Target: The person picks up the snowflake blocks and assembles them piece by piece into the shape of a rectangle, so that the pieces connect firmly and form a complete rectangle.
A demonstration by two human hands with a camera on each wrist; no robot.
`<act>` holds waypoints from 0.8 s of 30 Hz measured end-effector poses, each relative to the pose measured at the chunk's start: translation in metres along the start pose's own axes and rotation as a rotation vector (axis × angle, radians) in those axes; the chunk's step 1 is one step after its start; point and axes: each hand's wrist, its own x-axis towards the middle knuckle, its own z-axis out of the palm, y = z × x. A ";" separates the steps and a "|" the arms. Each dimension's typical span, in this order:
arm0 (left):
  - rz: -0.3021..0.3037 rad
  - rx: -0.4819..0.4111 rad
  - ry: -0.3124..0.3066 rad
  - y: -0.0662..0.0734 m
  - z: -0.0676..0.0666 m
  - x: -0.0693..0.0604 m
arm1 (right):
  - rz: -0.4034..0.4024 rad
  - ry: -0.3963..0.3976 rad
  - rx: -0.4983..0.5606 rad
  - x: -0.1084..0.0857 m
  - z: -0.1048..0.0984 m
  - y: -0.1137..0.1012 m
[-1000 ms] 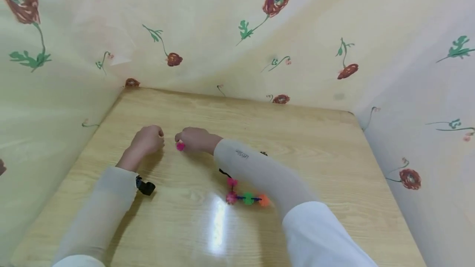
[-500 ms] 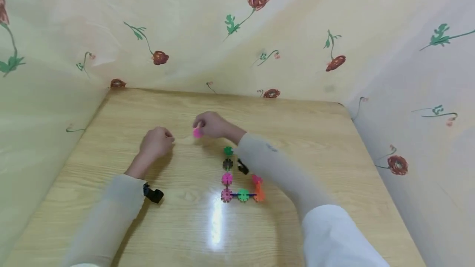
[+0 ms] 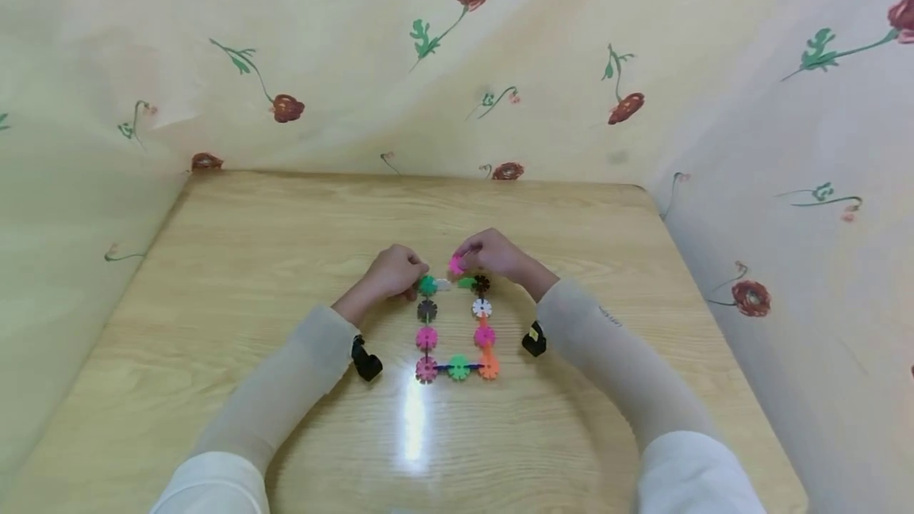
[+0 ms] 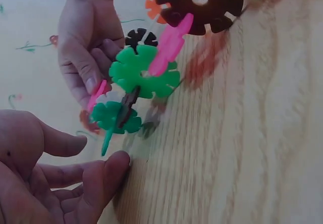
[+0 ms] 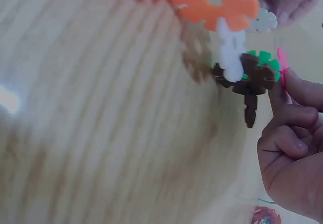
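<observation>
Notched plastic discs, joined edge to edge, form a rectangular frame on the table, with a gap in its far side. The right hand pinches a pink disc between thumb and index finger, just above that gap. Close to the frame's far left corner is the left hand. Its thumb and index finger stand apart beside the green corner disc in the left wrist view. A whitish disc sticks out from that corner, and a green disc from the dark brown corner disc.
Nearer parts of the frame include a pink disc, a green disc and an orange disc. Under it lies a wood-grain table, and flower-patterned sheeting rises behind and at the sides. Black wrist cameras hang at both cuffs.
The right hand has moved right with the pink disc, to the frame's far side. The left hand has moved right, up to the green corner disc. More of the frame shows now.
</observation>
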 end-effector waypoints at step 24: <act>-0.167 -0.354 -0.099 -0.008 0.000 0.007 | 0.056 -0.101 0.036 -0.003 0.007 0.004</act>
